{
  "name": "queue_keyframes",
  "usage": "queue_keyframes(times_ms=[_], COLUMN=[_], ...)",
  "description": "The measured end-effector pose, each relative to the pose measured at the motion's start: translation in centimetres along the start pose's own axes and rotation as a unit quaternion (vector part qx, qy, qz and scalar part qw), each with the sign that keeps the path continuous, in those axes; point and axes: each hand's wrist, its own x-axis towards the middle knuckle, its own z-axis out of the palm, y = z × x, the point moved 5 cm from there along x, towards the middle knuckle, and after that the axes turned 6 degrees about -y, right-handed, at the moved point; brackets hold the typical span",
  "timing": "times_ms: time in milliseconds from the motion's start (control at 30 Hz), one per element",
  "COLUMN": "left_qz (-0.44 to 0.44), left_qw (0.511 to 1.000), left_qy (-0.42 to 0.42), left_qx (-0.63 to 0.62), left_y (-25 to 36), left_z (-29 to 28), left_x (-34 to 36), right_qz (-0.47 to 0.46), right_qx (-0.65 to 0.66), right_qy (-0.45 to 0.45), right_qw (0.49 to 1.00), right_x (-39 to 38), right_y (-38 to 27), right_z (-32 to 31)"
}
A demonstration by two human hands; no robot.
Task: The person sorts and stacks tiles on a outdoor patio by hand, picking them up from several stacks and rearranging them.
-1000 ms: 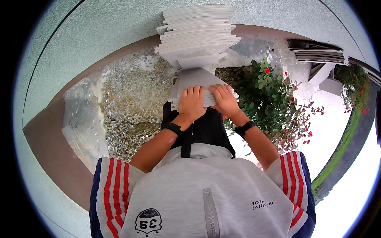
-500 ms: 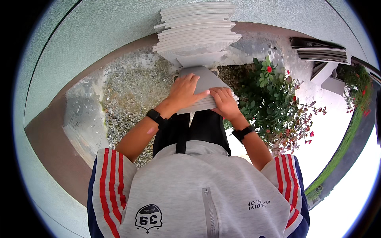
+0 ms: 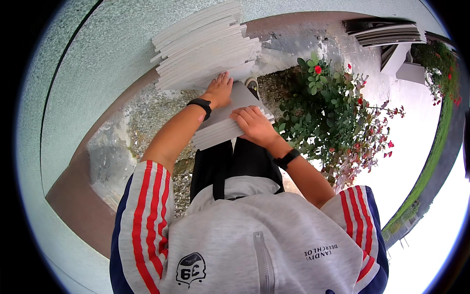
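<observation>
In front of my legs is a stack of flat grey boards [image 3: 218,128], its several layered edges facing me. My left hand [image 3: 220,90] lies toward the far left of the stack, fingers stretched forward and close to a taller pile of light grey boards [image 3: 205,51]. My right hand [image 3: 254,124] rests on the near right part of the top board. Its fingers lie fairly straight across the surface, and its thumb is mostly hidden. The taller pile stands beyond the stack, against the pale wall, with its board edges uneven.
A bush with red flowers [image 3: 325,110] grows close on the right. More dark and grey boards [image 3: 387,35] lie at the far right. A pale rough wall [image 3: 117,36] runs along the left and far side. Gravel [image 3: 152,115] covers the ground at left. One shoe [image 3: 252,85] shows beyond the stack.
My left hand has moved forward and slightly left, away from the right hand. The right hand has shifted left and nearer on the stack. The view has turned, so the tall pile appears farther left.
</observation>
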Motion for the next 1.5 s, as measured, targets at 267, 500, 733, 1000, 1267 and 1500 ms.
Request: queue_keyframes(times_ms=[267, 500, 733, 1000, 1267, 1500], left_qz=[-0.041, 0.008, -0.001, -0.003, 0.01, -0.084], left_qw=[0.986, 0.971, 0.974, 0.991, 0.974, 0.981], left_qy=[0.099, 0.136, 0.145, 0.119, 0.227, 0.163], left_qx=[-0.129, -0.194, -0.172, -0.067, 0.017, 0.062], left_y=[-1.8, -3.4, -2.6, -1.2, 4.5, 4.8], left_z=[-0.9, 0.3, -0.9, -1.7, -5.4, -4.8], left_x=[0.3, 0.4, 0.6, 0.9, 7.7, 13.2], right_qz=[-0.001, -0.022, -0.033, -0.036, -0.039, -0.03], right_qx=[-0.023, -0.057, -0.055, -0.059, -0.056, -0.051], right_qy=[0.012, 0.062, 0.069, 0.062, 0.05, 0.057], right_qw=[1.0, 0.996, 0.996, 0.996, 0.996, 0.997], right_x=[-0.8, -1.7, -2.6, -3.2, -3.6, -3.7], right_y=[0.2, -0.2, -0.5, -0.7, -0.7, -0.4], right_z=[0.5, -0.1, 0.0, 0.4, 0.5, 1.4])
